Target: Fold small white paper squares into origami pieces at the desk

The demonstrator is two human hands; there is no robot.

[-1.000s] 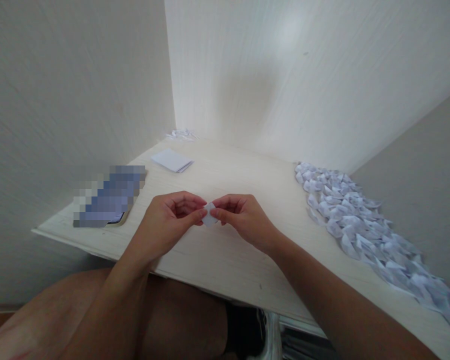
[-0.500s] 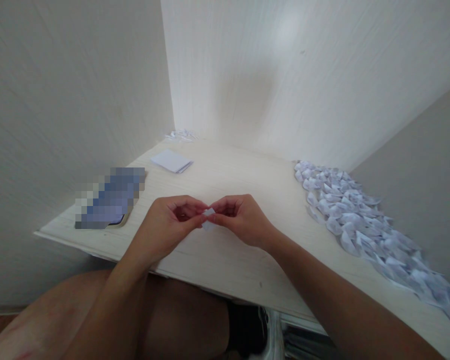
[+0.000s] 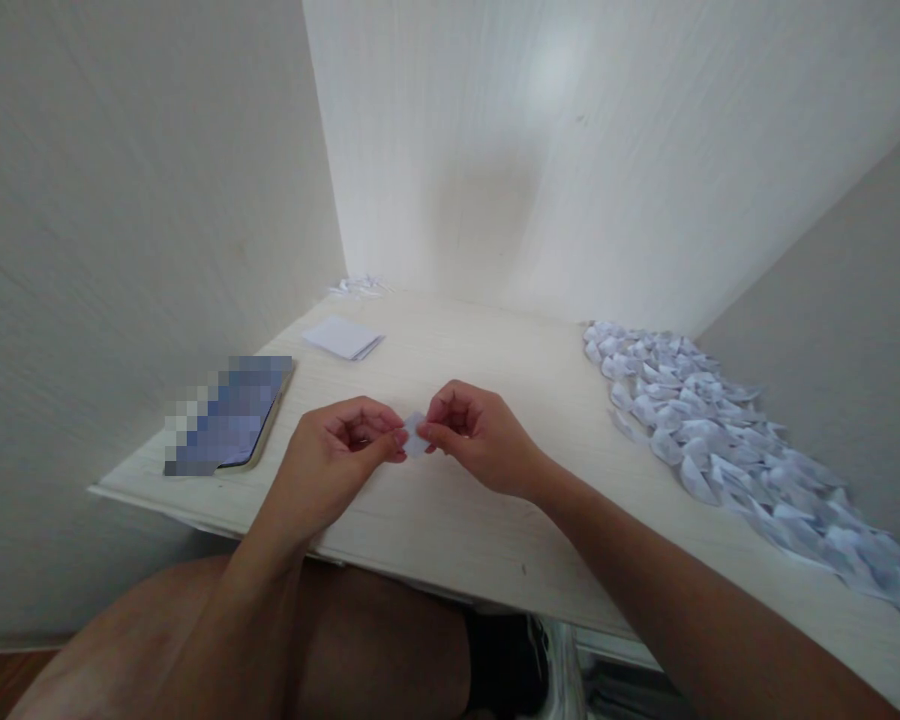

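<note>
Mid-fold: our left hand [image 3: 330, 455] and right hand [image 3: 474, 440] both pinch the small white paper piece [image 3: 414, 436] above the pale wooden desk [image 3: 495, 520]; next crease needs firm fingertip pressure

On the tabletop [image 3: 450, 520], the phone [image 3: 229, 415] lies by the left edge, the paper stack [image 3: 343, 337] behind it, scraps [image 3: 358, 286] in the far left corner, folded pieces [image 3: 720, 440] along the right edge.

small white folded paper piece [image 3: 414, 437], pinched between fingertips, above table
</note>
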